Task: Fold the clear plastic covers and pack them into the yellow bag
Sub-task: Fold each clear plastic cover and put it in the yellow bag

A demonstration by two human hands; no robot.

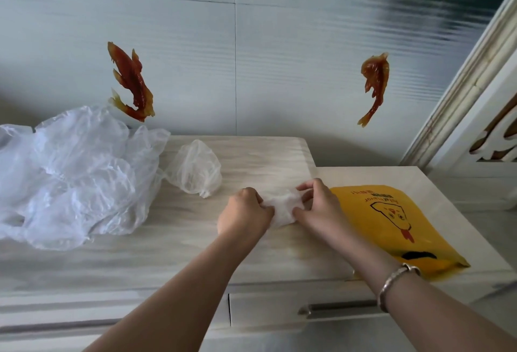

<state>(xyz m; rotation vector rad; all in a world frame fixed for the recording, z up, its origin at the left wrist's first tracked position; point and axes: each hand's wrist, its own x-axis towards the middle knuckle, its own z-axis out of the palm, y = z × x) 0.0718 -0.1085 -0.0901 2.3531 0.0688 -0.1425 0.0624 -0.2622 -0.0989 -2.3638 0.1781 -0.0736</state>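
Pinching a small, partly folded clear plastic cover [282, 207] between them, the left hand [244, 213] and right hand [319, 206] work low over a pale wood-grain countertop [179, 251], each with fingers and thumb curled onto one side of the bundle. The yellow bag [391, 226] lies flat on the counter just to the right of the right hand, printed with a cartoon face; which end is its opening cannot be told. To the far left sits a big loose heap of clear covers [70, 178], with one puffed cover [195, 170] lying apart between the heap and the hands. The right wrist wears a silver bracelet [397, 281]. The film looks very light, soft and slippery, likely to spring open when released, so it is best held at the folded edges and pressed flat against the counter. Two red fish decorations [130, 83] hang on the wall behind
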